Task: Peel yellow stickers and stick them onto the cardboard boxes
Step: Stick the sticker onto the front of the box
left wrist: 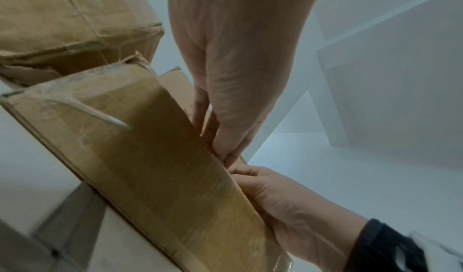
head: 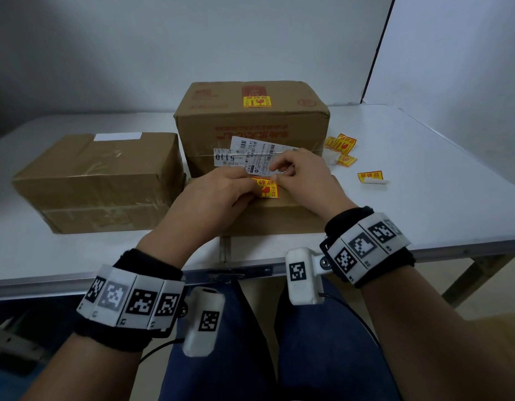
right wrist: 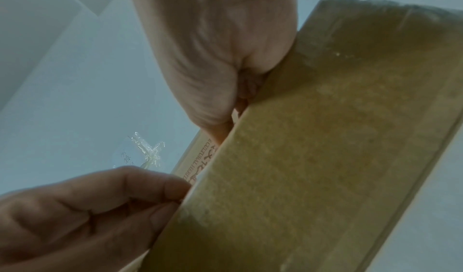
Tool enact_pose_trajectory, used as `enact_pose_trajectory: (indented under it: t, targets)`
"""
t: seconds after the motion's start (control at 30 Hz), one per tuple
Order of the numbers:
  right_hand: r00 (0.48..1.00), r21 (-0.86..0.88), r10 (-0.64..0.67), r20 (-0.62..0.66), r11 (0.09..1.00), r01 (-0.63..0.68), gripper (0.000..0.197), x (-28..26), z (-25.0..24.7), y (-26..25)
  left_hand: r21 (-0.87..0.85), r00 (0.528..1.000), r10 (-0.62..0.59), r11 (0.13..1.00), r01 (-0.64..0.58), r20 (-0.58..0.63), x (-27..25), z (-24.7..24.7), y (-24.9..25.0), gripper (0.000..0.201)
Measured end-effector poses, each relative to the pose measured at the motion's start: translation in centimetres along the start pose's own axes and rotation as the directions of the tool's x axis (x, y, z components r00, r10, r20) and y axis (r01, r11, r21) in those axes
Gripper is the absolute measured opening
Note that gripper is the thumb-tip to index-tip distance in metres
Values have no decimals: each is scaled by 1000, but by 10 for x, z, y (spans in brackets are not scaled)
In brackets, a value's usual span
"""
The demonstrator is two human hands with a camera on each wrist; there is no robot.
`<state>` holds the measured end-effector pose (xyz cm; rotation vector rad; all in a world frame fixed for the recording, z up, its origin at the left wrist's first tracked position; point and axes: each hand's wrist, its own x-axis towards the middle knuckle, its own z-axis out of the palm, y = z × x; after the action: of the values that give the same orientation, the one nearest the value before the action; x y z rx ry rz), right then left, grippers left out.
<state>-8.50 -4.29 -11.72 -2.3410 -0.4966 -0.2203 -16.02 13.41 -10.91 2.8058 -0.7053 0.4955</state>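
A yellow sticker [head: 267, 189] with red print lies over the top of the low cardboard box [head: 279, 216] nearest me. My left hand [head: 244, 186] covers the sticker's left part, its curled fingers pinching that edge. My right hand [head: 275, 177] pinches the upper right corner between thumb and forefinger. In the left wrist view the left hand [left wrist: 226, 154] and the right hand [left wrist: 246, 174] meet at the top edge of the box [left wrist: 150, 167]. In the right wrist view the box [right wrist: 325, 137] hides the sticker and most fingertips of the right hand [right wrist: 225, 121].
Behind the low box stands a tall cardboard box [head: 250, 123] with a yellow sticker [head: 257, 101] on top and white shipping labels [head: 250, 153] on its front. Another box [head: 97, 180] sits to the left. Loose yellow stickers [head: 341, 146] lie on the white table [head: 438, 180] at the right.
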Motion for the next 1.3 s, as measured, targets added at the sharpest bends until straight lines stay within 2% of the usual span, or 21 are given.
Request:
enact_pose_trajectory:
  t: [0.13, 0.27, 0.37, 0.63, 0.8, 0.9, 1.0, 1.1, 1.3]
  targets:
    - [1000, -24, 7, 10, 1000, -7, 13, 2, 0, 0, -8, 994, 82, 997, -82, 66, 6, -2, 3, 18]
    - [999, -32, 19, 26, 999, -18, 13, 4, 1, -1, -45, 965, 8, 999, 3, 261, 13, -6, 6, 41]
    - [998, -56, 31, 53, 998, -28, 14, 4, 1, -1, -26, 952, 0, 1000, 9, 308, 13, -6, 1, 45]
    - [997, -52, 49, 63, 998, -46, 10, 1, -3, -2, -85, 965, 27, 996, -5, 259, 7, -2, -9, 33]
    - [997, -58, 53, 49, 997, -50, 13, 2, -3, -4, -96, 980, 65, 994, -47, 190, -1, -5, -14, 43]
    - [997, -82, 38, 71, 996, -32, 15, 0, -5, -6, -134, 987, 64, 990, -44, 144, -4, -6, -17, 33]
    - [986, -98, 25, 164, 995, -8, 19, -2, -11, -8, -155, 991, 60, 987, -42, 116, -7, -6, -18, 38]
    - [952, -141, 28, 305, 990, 16, 36, -3, -18, -7, -182, 994, 70, 982, -52, 90, -9, -3, -20, 47]
    - [906, -177, 75, 416, 984, 0, 49, -6, -26, -11, -240, 999, 26, 971, -19, 26, -11, 3, -21, 38]
